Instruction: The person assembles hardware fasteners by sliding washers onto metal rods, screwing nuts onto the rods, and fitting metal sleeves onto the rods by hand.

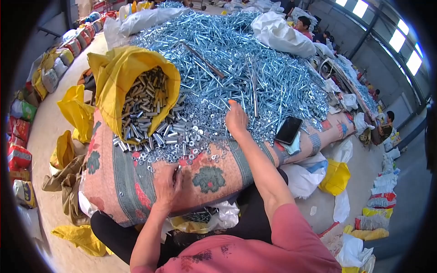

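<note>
At the bench edge: my R hand (237,119) reaches to the near margin of a heap of long bluish bolts (223,50), an orange cover (232,102) on one fingertip; can't tell if the fingers pinch anything. My L hand (166,184) rests low on the flowered cover (107,168), fingers curled, a small shiny bit at the tips; can't tell what it is, or if it's gripped.

Loose washers & nuts (195,138) lie between my hands & the heap; metal sleeves (148,98) spill from a yellow sack (109,75), L of my R hand. Phone (288,130) sits to the R.

Best way, I'd judge: take one bolt at a time by a free end, drawing it out lengthwise, as crossed shanks may snag. Keep L fingers steady over the cover, so small pcs don't roll off. Pinch washers by the rim, approx. flat; mind the phone w/ my R forearm.
</note>
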A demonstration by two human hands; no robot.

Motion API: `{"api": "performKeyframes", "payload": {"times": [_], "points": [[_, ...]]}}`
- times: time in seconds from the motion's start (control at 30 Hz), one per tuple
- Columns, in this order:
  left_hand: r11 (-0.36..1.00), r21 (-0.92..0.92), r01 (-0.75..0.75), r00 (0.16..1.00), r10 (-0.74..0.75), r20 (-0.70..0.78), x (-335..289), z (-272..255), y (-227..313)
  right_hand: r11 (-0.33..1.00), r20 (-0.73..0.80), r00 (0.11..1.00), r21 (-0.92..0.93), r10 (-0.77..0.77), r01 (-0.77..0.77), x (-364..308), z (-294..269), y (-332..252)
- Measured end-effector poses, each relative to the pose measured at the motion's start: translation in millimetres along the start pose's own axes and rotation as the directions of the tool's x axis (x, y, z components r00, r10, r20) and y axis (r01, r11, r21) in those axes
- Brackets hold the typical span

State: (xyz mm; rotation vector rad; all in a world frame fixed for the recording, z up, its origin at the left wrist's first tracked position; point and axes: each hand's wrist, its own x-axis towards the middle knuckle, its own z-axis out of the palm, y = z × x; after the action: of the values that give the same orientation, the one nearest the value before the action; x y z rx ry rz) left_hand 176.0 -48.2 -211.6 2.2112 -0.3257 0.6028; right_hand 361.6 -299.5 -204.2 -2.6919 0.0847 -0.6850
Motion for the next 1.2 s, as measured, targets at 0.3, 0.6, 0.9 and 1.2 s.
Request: {"api": "performKeyframes", "payload": {"times": [0.3, 0.6, 0.9, 1.2], "points": [[0.990, 0.140, -0.037, 0.999, 0.033, 0.033, 3.0, 3.5, 1.1, 0.961, 0.125, 0.969, 0.152, 0.215, -0.233, 32.0, -8.5, -5.3], [0.991, 0.132, 0.027, 0.998, -0.034, 0.047, 0.2, 2.7, 2.3, 0.854, 0.430, 0.896, 0.421, 0.108, -0.306, 47.6, -21.6, 21.6], [0.999, 0.046, 0.012, 1.000, -0.013, 0.006, -4.3, 4.1, -9.9, 0.465, 0.360, 0.893, 0.763, 0.271, -0.449, 26.2, -29.8, 22.9], [0.379, -0.661, 0.648, 0.739, -0.525, 0.423, 2.6, 1.9, 28.7, 0.020, 0.364, 0.923, 0.929, 0.121, -0.369, -64.3, -68.0, -66.4]]}}
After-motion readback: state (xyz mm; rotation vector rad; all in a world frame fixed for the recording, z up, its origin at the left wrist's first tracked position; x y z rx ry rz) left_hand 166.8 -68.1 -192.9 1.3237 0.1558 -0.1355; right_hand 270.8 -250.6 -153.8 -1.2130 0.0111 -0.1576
